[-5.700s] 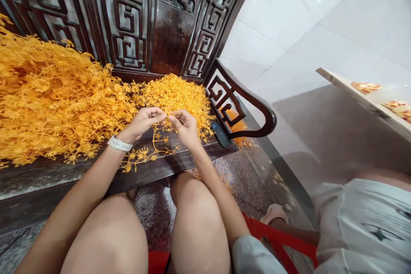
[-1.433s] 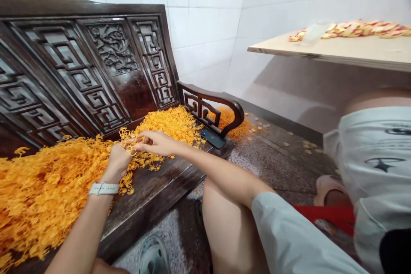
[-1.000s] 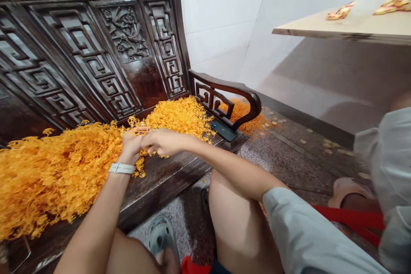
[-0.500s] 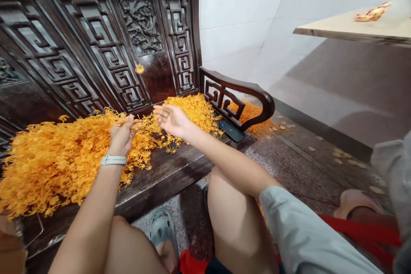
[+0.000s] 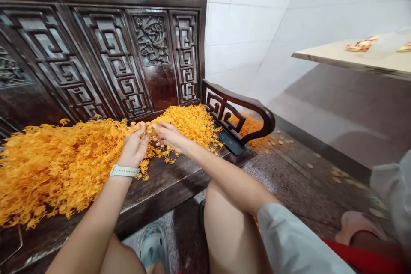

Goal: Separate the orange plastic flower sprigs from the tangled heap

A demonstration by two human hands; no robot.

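My left hand [image 5: 135, 144], with a pale watch [image 5: 124, 171] on its wrist, pinches a branched orange plastic flower piece [image 5: 149, 128] above the bench seat. My right hand [image 5: 171, 137] meets it from the right, its thumb and forefinger closed at the same piece, the other fingers loosely curled. A large heap of tangled orange branched pieces [image 5: 64, 167] lies left of and beneath my left hand. Behind my right hand spreads a smaller pile of loose orange flower pieces [image 5: 189, 120]. The exact grip is partly hidden by the fingers.
The dark carved wooden bench [image 5: 160, 184] has a curved armrest [image 5: 250, 107] at right, with a phone [image 5: 231, 143] beside it. More orange pieces [image 5: 248, 128] lie on the floor beyond. A pale table [image 5: 337, 53] juts in at right; another person's foot [image 5: 361, 227] is below.
My right hand, open and apart before, has come to the left hand's piece. A flower piece in mid-air by the backrest is gone from sight. The view has tilted up slightly.
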